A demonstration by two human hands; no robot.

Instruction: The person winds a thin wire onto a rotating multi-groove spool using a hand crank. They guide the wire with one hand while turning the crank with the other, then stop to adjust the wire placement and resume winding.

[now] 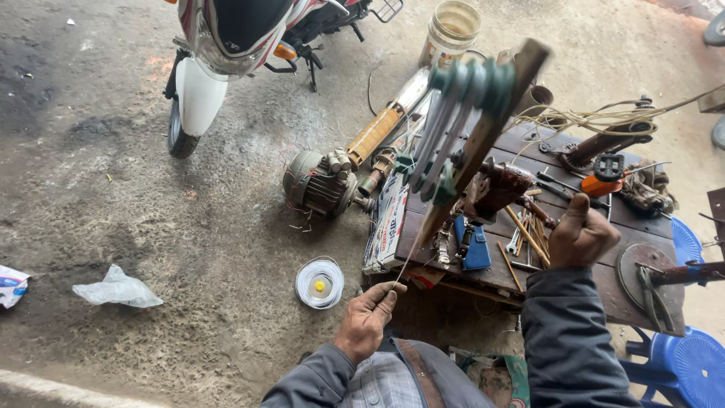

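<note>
Thin pale wire (408, 261) runs taut on a slant from the left hand (368, 316) up and to the right to the blurred wooden winding former with green stepped blocks (472, 98), which stands tilted above the tabletop (604, 227). Its long axis therefore lies diagonal, low at the person's near left and high at the far right. The left hand's grip is closed, thumb and forefinger pinched on the wire's lower end, just in front of the person's lap. The right hand (578, 236) is fisted over what seems to be a crank handle at the tabletop's near side, though what it clasps is mostly hidden; it is the hand nearer the former. Scattered spanners and sticks (525, 242) lie just left of that hand. On the concrete floor (113, 151), a round wire spool (319, 283) sits near the left hand, with an electric motor (317, 181) beyond and a white scooter (219, 53) well apart.
</note>
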